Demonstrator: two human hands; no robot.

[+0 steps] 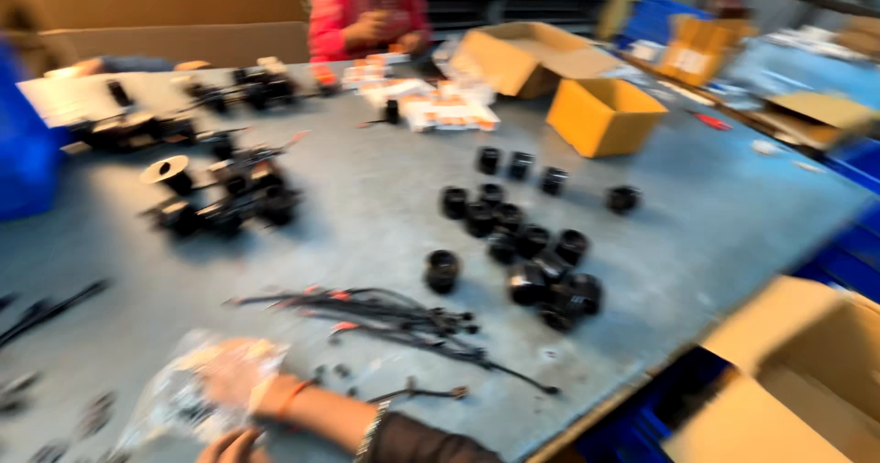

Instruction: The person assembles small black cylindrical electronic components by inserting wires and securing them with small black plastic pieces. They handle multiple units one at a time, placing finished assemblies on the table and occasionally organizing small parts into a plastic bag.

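Blurred view down onto a grey worktable (367, 215). At the near left edge, right hand (240, 376), in a thin clear glove, pressed onto a crumpled clear plastic bag (170, 399) holding small dark parts; fingers spread over the bag, but cannot tell whether clenched on it or merely laid flat. Orange band at the wrist, beaded bracelet further up the forearm. Just below it, at the very bottom edge, left hand (229, 446) only partly in view, touching or just beside the same bag; grip impossible to tell.

Just right of the hands, a loose bundle of thin black wires (394, 321) with red tips, sprawled across the near middle of the table. Further right, a cluster of short black cylindrical caps (527, 243), some touching, a few scattered apart toward the far side. At the far left, several black assembled parts (225, 197) with cables. At the far middle, small white and orange packets (440, 105), and beside them an open yellow cardboard box (605, 115). At the near right, off the table edge, another open cardboard box (788, 380). At the far side, a seated person in a red top (367, 9), hands together.
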